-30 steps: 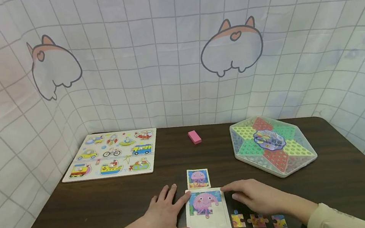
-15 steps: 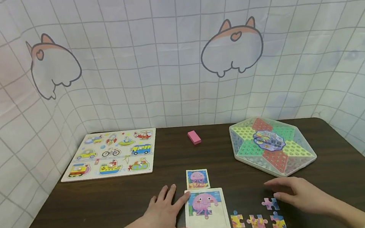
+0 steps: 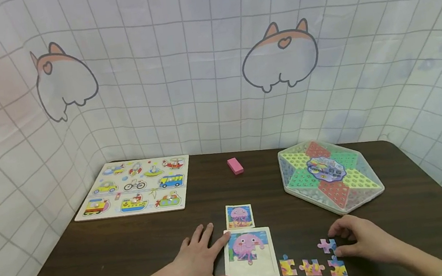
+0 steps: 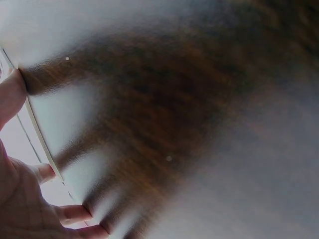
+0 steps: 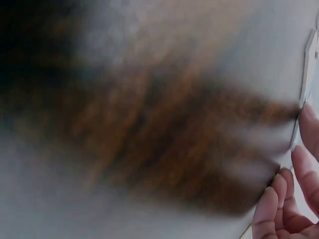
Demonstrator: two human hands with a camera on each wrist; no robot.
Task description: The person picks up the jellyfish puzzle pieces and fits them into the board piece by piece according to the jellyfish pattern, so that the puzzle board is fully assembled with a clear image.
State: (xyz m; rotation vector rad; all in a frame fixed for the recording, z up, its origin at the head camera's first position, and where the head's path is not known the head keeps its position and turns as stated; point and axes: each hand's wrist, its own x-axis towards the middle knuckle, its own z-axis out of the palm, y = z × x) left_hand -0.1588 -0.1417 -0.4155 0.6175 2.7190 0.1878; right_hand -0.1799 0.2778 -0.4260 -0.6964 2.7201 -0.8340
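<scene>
In the head view, my left hand (image 3: 201, 259) lies with fingers spread beside a white puzzle tray (image 3: 268, 269), its index fingertip and thumb at the tray's left edge. The partly filled tray shows a pink jellyfish (image 3: 245, 244). To the right, my right hand (image 3: 362, 240) has thumb and index finger at the right side of a pink-and-blue puzzle piece (image 3: 325, 245), which lies flat on the table. Below it lie a yellow piece (image 3: 287, 268), a pink-yellow piece (image 3: 311, 268) and a blue-yellow piece (image 3: 338, 268). The right wrist view shows the fingers (image 5: 303, 159) curled.
A small jellyfish picture card (image 3: 239, 216) touches the tray's far edge. Behind are a vehicle puzzle board (image 3: 132, 194) at left, a pink block (image 3: 235, 166) in the middle and a Chinese checkers box (image 3: 330, 175) at right. Patterned cloth (image 3: 211, 64) encloses the dark table (image 3: 134, 242).
My right hand has left the tray's upper right corner, moved right and uncovered the pink-and-blue piece, then closed thumb and index finger on its right side. The left hand stays put.
</scene>
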